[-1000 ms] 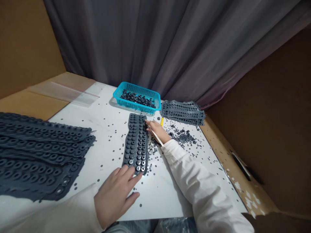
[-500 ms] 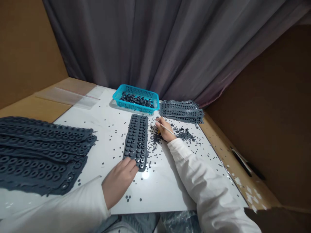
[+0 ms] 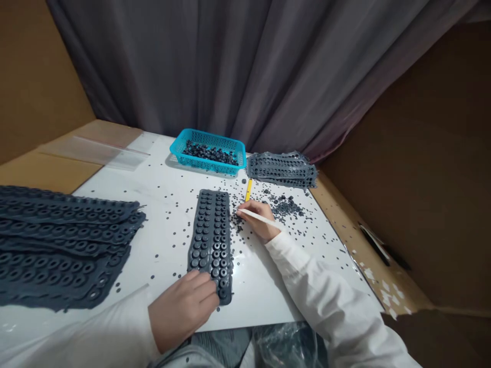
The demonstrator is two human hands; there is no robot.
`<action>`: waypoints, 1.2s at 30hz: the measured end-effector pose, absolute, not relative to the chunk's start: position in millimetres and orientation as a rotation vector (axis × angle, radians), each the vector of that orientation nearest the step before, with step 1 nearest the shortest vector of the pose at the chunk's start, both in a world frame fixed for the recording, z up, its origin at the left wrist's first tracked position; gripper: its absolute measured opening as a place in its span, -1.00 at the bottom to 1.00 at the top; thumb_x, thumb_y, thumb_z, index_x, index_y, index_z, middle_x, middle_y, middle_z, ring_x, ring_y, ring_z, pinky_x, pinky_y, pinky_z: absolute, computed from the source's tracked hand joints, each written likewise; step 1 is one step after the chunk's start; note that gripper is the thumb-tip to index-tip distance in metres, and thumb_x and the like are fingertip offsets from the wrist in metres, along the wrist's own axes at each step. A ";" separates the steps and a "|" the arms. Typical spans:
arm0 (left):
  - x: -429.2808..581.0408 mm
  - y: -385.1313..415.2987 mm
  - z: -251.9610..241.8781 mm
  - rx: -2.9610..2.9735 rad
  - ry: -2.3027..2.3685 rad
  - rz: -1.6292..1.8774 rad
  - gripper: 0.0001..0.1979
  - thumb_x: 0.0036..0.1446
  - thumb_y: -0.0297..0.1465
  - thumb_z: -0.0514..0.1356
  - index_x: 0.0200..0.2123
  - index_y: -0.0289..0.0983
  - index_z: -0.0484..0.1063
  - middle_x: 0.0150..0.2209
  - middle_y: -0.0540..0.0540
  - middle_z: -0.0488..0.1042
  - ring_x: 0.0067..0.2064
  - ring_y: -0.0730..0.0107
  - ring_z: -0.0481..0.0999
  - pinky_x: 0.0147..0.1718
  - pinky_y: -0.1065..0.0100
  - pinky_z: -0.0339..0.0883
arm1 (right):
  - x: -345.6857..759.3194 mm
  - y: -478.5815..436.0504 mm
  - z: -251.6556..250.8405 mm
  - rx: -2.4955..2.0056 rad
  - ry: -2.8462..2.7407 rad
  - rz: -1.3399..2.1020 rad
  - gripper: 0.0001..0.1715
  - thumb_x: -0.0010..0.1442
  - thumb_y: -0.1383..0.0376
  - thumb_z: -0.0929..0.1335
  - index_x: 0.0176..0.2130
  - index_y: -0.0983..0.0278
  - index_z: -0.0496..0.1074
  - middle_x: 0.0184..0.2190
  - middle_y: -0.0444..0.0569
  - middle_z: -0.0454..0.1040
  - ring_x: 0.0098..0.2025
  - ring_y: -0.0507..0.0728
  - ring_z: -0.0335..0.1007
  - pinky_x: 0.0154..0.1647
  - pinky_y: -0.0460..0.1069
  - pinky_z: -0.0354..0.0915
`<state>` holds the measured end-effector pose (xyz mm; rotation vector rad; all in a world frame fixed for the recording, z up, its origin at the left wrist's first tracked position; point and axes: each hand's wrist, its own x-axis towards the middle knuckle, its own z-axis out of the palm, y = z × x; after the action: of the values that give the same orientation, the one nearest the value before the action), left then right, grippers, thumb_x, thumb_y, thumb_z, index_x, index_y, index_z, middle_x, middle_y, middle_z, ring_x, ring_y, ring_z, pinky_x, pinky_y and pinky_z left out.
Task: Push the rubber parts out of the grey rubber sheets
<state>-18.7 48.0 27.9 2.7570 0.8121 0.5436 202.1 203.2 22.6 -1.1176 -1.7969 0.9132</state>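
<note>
A dark grey rubber sheet [image 3: 210,225] with rows of round, button-like raised pieces lies lengthwise in front of me. My left hand [image 3: 187,306] grips its near left end, fingers curled over the edge, thumb hidden. Beside the sheet's right edge, my right hand [image 3: 263,230] is closed around a thin white stick [image 3: 256,215], its tip pointing left toward the sheet. A narrow yellow strip [image 3: 248,189] shows just beyond the right fingers; I cannot tell whether they touch it. Tiny dark discs and a loose pile of dark bits [image 3: 287,206] lie right of that hand.
A turquoise basket [image 3: 174,148] holding many small dark pieces stands at the back. Right of it lie sheets full of holes [image 3: 282,168]. Stacked grey sheets [image 3: 65,245] cover the left side. Clear plastic [image 3: 103,151] lies back left; a dark, blade-like object [image 3: 374,245] lies right.
The rubber sheet has slid toward me with my left hand. My right hand has come nearer too, uncovering the yellow strip. The view has shifted slightly.
</note>
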 end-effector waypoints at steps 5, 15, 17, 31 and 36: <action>-20.0 52.4 23.7 2.628 0.773 0.490 -0.84 0.16 -0.59 0.02 -0.35 -0.25 0.32 -0.38 -0.04 0.34 -0.32 0.31 0.21 -0.31 0.28 0.08 | 193.0 210.5 23.0 -0.949 -1.983 0.714 -0.76 0.07 0.13 0.41 -0.41 0.27 0.46 -0.31 0.03 0.51 -0.20 0.15 0.45 -0.12 0.07 0.33; -20.0 52.8 23.6 2.476 0.813 0.419 -0.88 0.14 -0.57 0.07 -0.37 -0.24 0.31 -0.34 -0.01 0.36 -0.29 0.33 0.23 -0.26 0.32 0.07 | 187.5 217.9 13.9 -0.945 -2.057 0.806 -0.80 0.13 0.18 0.37 -0.39 0.27 0.42 -0.17 0.10 0.54 -0.10 0.18 0.48 -0.06 0.09 0.32; -20.0 52.6 23.5 2.466 0.811 0.415 -0.87 0.14 -0.57 0.06 -0.37 -0.24 0.31 -0.34 -0.01 0.36 -0.29 0.33 0.22 -0.27 0.32 0.07 | 187.2 217.2 15.5 -0.948 -2.052 0.818 -0.81 0.14 0.18 0.36 -0.38 0.27 0.41 -0.16 0.09 0.53 -0.09 0.18 0.48 -0.06 0.09 0.32; -19.5 52.5 25.8 2.439 0.828 0.436 -0.86 0.14 -0.57 0.06 -0.38 -0.24 0.32 -0.35 -0.01 0.37 -0.29 0.33 0.24 -0.26 0.32 0.09 | 185.1 225.3 9.6 -0.884 -2.284 0.607 -0.84 0.25 0.23 0.25 -0.31 0.24 0.37 -0.16 0.09 0.49 -0.02 0.18 0.41 -0.08 0.07 0.33; -21.1 52.9 23.3 2.419 0.806 0.402 -0.87 0.15 -0.57 0.06 -0.35 -0.24 0.32 -0.33 -0.01 0.37 -0.27 0.33 0.24 -0.26 0.31 0.10 | 182.9 235.0 8.5 -0.976 -2.408 0.423 -0.78 0.29 0.24 0.18 -0.22 0.23 0.37 -0.09 0.09 0.46 -0.05 0.17 0.38 -0.05 0.07 0.31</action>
<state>-21.1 52.9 23.3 2.4189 0.8059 0.4023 182.9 235.0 8.5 -0.9761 -2.4081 0.4228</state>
